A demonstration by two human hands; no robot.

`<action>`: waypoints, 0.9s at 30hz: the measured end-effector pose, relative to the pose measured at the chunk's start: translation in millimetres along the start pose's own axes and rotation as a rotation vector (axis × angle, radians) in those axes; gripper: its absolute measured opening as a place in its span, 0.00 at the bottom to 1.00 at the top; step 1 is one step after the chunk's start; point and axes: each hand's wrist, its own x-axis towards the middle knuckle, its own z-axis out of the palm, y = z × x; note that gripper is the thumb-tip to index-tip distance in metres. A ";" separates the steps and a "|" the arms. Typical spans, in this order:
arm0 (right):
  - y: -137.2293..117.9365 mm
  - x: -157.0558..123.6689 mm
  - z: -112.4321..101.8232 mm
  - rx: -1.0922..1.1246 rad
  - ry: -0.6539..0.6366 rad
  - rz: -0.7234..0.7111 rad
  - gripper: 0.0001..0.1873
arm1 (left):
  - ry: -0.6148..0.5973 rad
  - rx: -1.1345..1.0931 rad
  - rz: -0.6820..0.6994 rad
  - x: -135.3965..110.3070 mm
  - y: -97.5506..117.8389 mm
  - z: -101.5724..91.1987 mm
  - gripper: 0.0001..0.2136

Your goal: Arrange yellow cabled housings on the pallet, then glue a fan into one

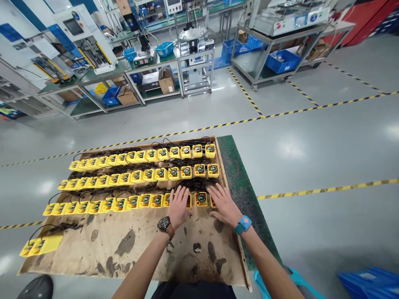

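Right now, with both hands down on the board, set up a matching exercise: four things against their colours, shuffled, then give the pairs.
Things:
1. watch strap by the left hand
2. wrist band by the right hand
3. housings in the rows
4. strip along the right edge of the board

Colours:
A. green
B. brown
C. yellow
D. blue

Pairs: 1-B, 2-D, 3-C, 4-A
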 end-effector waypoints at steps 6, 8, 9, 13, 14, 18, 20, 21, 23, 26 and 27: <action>-26.2 24.6 9.0 -0.015 0.008 -0.049 0.36 | -0.051 0.033 0.028 0.0 -16.5 0.1 0.31; -26.0 25.1 8.6 -0.029 0.003 -0.044 0.34 | -0.040 0.035 0.020 0.1 -12.5 2.6 0.32; -25.6 24.4 7.8 -0.037 0.000 -0.040 0.34 | -0.033 0.035 0.017 -1.6 -11.7 3.3 0.34; -34.2 27.5 3.8 -0.067 -0.004 -0.040 0.41 | 0.056 0.035 -0.078 -18.7 -27.3 1.1 0.38; -40.2 31.3 3.6 -0.071 -0.006 -0.054 0.42 | 0.070 0.038 -0.115 -23.7 -35.5 -0.3 0.38; -69.4 53.8 8.7 -0.076 -0.041 -0.123 0.42 | 0.014 0.051 -0.162 -33.0 -66.8 -3.0 0.34; -78.0 63.0 13.3 -0.081 -0.060 -0.128 0.40 | -0.004 0.050 -0.146 -31.1 -73.7 -1.1 0.31; -79.5 65.6 15.6 -0.086 -0.066 -0.124 0.38 | -0.003 0.047 -0.142 -29.5 -74.5 0.6 0.30; -78.2 67.0 19.0 -0.100 -0.067 -0.111 0.35 | 0.001 0.038 -0.138 -26.7 -72.6 4.6 0.29; -75.8 64.6 20.1 -0.128 -0.056 -0.096 0.37 | 0.021 0.017 -0.151 -26.5 -66.4 9.2 0.30; -77.7 64.5 19.7 -0.138 -0.050 -0.096 0.39 | 0.031 0.008 -0.158 -28.2 -64.6 9.6 0.31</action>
